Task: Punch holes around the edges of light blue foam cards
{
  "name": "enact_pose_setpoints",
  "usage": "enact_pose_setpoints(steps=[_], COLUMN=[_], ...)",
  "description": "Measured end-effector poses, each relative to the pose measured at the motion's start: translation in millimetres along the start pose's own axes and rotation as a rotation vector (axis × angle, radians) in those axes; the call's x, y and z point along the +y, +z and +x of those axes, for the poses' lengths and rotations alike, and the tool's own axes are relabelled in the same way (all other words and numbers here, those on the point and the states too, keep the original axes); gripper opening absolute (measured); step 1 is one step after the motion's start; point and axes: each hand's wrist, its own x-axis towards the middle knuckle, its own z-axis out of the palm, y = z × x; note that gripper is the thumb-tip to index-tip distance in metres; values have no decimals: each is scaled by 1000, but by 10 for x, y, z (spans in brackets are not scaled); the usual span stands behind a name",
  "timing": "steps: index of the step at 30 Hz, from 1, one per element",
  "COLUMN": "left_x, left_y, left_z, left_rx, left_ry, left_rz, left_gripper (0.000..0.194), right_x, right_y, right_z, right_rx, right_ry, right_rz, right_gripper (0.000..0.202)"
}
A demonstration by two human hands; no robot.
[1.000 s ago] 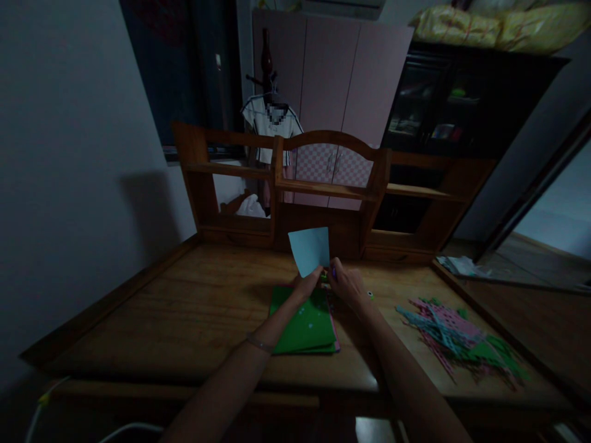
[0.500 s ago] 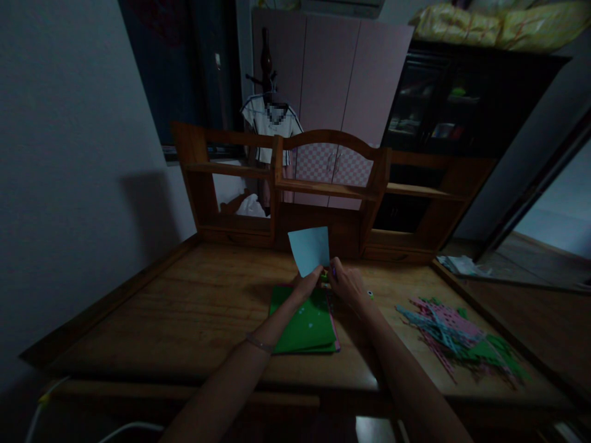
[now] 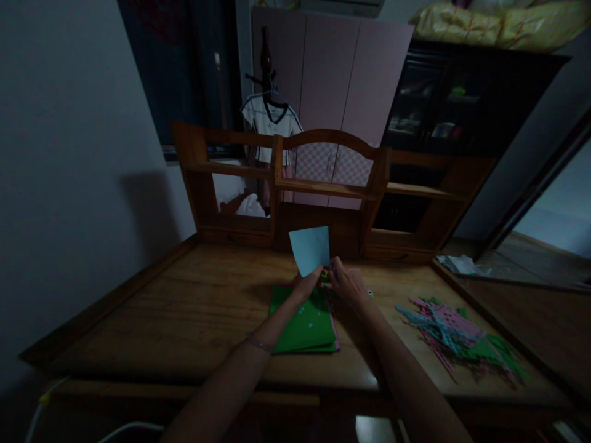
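My left hand (image 3: 308, 284) is closed on the lower edge of a light blue sheet of paper (image 3: 311, 249), which stands up tilted above the table. Close against it on the right, my right hand (image 3: 347, 284) curls round a small green and purple tool (image 3: 325, 276), mostly hidden by the fingers, at the sheet's lower right corner. Its exact kind cannot be made out. Below the hands lies a stack of green paper (image 3: 302, 323) with a pink edge showing on the right. A few tiny pale blue bits are scattered on the green.
On the right of the wooden table (image 3: 207, 307) lies a loose heap of pink, blue and green paper strips (image 3: 457, 332). A small round green-and-white item (image 3: 370, 295) sits beside my right wrist. A wooden shelf unit (image 3: 323, 187) borders the back.
Almost nothing differs. The blue sheet and both hands have shifted very slightly, with the grip unchanged.
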Motion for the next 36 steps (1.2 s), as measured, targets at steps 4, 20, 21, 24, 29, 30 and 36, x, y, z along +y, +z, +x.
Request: enact_pose_setpoints(steps=[4,20,21,24,29,30,36], left_x=[22,-53,-68,-110,-174,-186,-149], left_y=[27,64,66,67,70,73,80], left_z=[12,121,139,177,244,260,240], left_rx=[-40,-141,-162,-163,-188,-182,-123], left_ry=[-13,101,106,102,165,170,84], left_rz=[-17,-91,-104,-109,-115,-111,-80], left_gripper=[16,15,14,14,14,15,16], right_x=[-12,-20,-20,-19,-13,-13,-21], right_y=[-1,-10,-9,-5,8,10,2], right_z=[6,10,11,13,16,16,18], right_rx=[14,8,8,7,3,5,3], right_ry=[3,34,32,27,32,31,29], right_rz=[2,-29,-27,-20,-25,-24,-24], right_gripper=[26,26,26,27,27,26,25])
